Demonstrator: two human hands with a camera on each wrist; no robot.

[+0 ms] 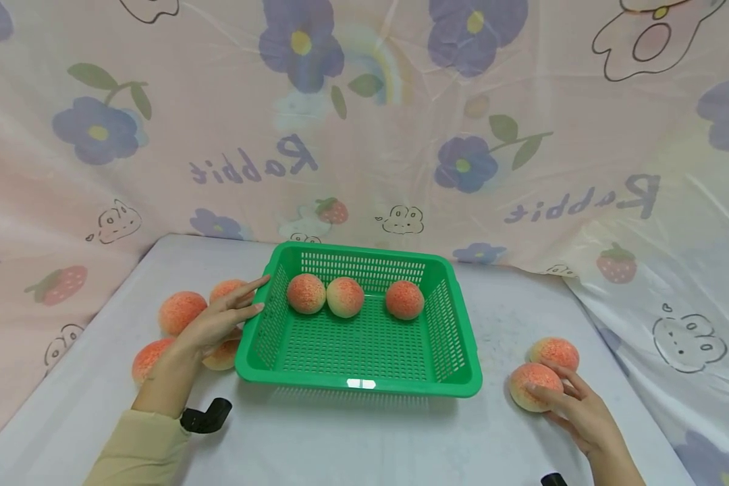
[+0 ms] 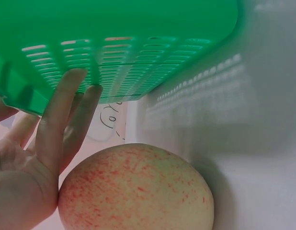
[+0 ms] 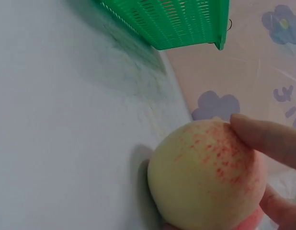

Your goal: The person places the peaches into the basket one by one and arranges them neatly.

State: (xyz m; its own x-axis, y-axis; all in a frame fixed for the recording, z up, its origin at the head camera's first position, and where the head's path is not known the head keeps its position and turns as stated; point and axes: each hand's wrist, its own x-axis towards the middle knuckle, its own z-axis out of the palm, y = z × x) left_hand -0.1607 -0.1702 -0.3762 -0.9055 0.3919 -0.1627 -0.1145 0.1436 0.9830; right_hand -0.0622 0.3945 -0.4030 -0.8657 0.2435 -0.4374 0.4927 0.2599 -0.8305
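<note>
A green plastic basket [image 1: 358, 390] with slotted walls holds three red-and-yellow peaches, among them one peach [image 1: 404, 300] apart from the other two. My left hand [image 1: 215, 324] touches the basket's left side with its fingers extended; in the left wrist view the fingertips [image 2: 74, 76] lie against the slotted wall. Beneath that hand is a peach [image 2: 138, 191]. To the right of the basket, my right hand [image 1: 577, 408] grips a peach [image 1: 534, 387] between thumb and fingers. In the right wrist view this peach [image 3: 205, 172] appears at or just above the table surface.
Several loose peaches, one of them a redder peach [image 1: 182, 312], lie left of the basket, partly behind the left arm. Another peach [image 1: 555, 352] sits just behind the gripped one. A printed cloth [image 1: 364, 135] hangs along the back and sides of the white table [image 1: 340, 445].
</note>
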